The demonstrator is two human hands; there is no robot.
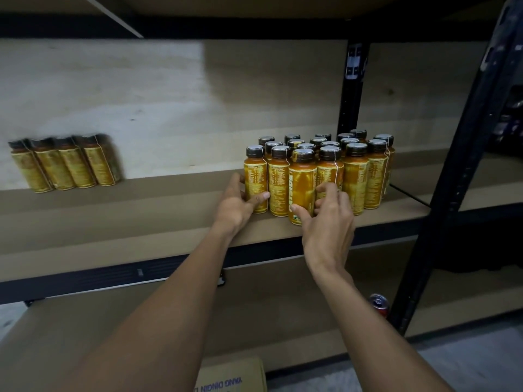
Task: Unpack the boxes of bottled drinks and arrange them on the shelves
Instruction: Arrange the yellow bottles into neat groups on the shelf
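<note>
Several orange bottles with yellow labels and dark caps stand packed together (365, 176) on the right part of the brown shelf (141, 222). My left hand (236, 206) grips the leftmost front bottle (255, 182), thumb across its label. My right hand (328, 224) holds the nearest front bottle (302, 185), thumb on its lower label and fingers curled round its right side. A second row of the same bottles (65, 165) stands at the far left of the shelf, against the back panel.
A black upright post (458, 179) bounds the shelf on the right. Below is a lower shelf with a red can (379, 305) near the post. A cardboard box (232, 374) sits at the bottom edge. Bare shelf lies between the two bottle groups.
</note>
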